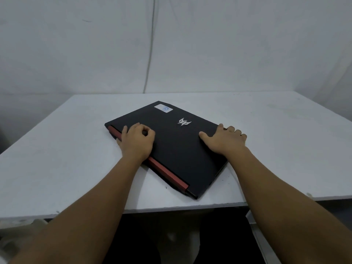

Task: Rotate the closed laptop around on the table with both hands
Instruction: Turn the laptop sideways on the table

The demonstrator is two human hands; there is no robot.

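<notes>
From the head view, the closed laptop (pixel 171 145) lies flat on the white table (pixel 285 140), set at a slant to the table's near edge, with one corner pointing toward the person and close to that edge, which suggests the turn is partway through rather than finished. The left hand (pixel 137 141) rests on the lid beside the red hinge strip (pixel 163 171), fingers curled loosely inward with the thumb side hooked over that edge; it seems placed there to push or drag the hinge side around. The right hand (pixel 224 140) sits on the opposite long edge, palm flat on the lid, thumb spread across the top and fingers bent down over the side, gripping that edge; set across from the left, it probably gives the counter-push that makes the machine pivot rather than slide. Both palms press downward, likely so the base stays on the surface while it swivels. A silver logo (pixel 184 121) and a pale sticker (pixel 163 108) mark the lid's far part, useful for judging its heading. The near corner sits close to the table edge, so a wide swing could carry it over
</notes>
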